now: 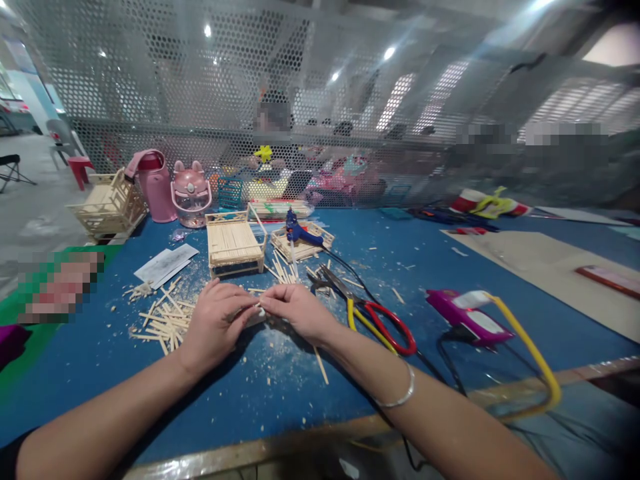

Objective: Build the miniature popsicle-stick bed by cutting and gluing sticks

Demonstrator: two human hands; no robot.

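Observation:
My left hand (216, 321) and my right hand (299, 309) meet at the middle of the blue table (250, 393), fingers pinched together on a small pale piece (258, 312) between them, too small to name. A silver bangle (400, 395) circles my right wrist. Loose thin wooden sticks (163, 319) lie scattered just left of my left hand. A small bed-like model of wooden sticks (235, 245) stands behind my hands. A blue glue gun (299, 232) rests on another stick frame (300, 245) behind my right hand.
Pliers with red and yellow handles (373, 319) lie right of my right hand. Farther right is a purple tool with a yellow handle (475, 319). A pink jug (154, 183), a pink fan (191, 190) and a wooden stick basket (110, 205) stand at the back left before a mesh screen.

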